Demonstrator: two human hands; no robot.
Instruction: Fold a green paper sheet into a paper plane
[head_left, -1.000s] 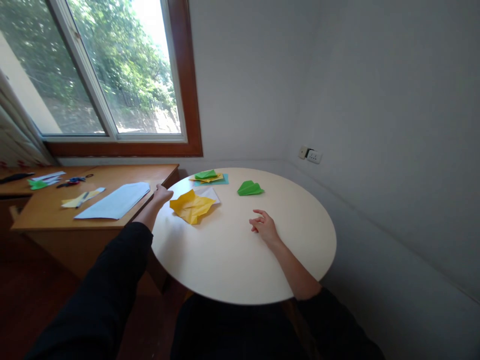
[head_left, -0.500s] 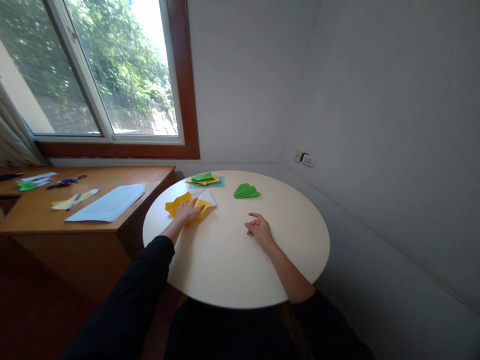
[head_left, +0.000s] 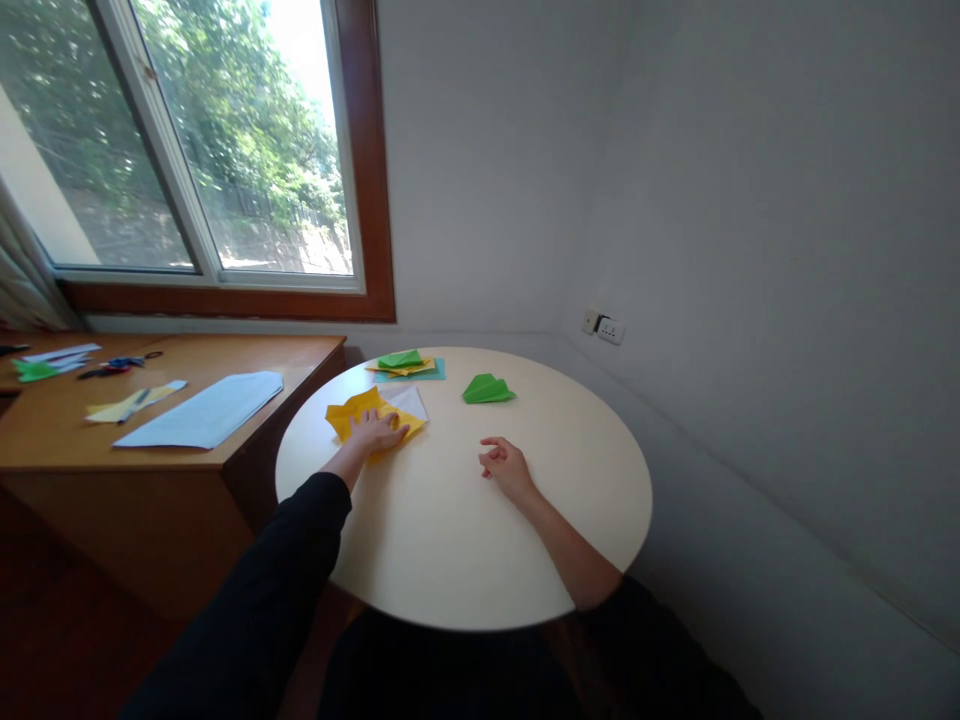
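Note:
My left hand [head_left: 375, 434] is on a creased yellow paper [head_left: 349, 411] at the left of the round table, its fingers bent and drawn in on the sheet. Part of the yellow paper is hidden beneath the hand. A white sheet [head_left: 409, 400] shows from under its far right side. My right hand [head_left: 507, 468] hovers over or rests on the middle of the table; I cannot tell which. Its fingers are loosely curled, with a gap between thumb and forefinger and nothing in them. Beyond it lies a folded green paper [head_left: 488, 389].
Stacked green [head_left: 400, 358] and yellow papers lie on a light blue sheet [head_left: 430, 371] at the round table's [head_left: 450, 540] far edge. A wooden desk [head_left: 180, 460] on the left bears white sheets [head_left: 202, 410], a pen and scissors. A wall socket [head_left: 611, 330] is at the back right.
The fingers of my left hand, spread over the yellow paper before, have drawn in on it. My right hand keeps its loose curl. The view has shifted slightly.

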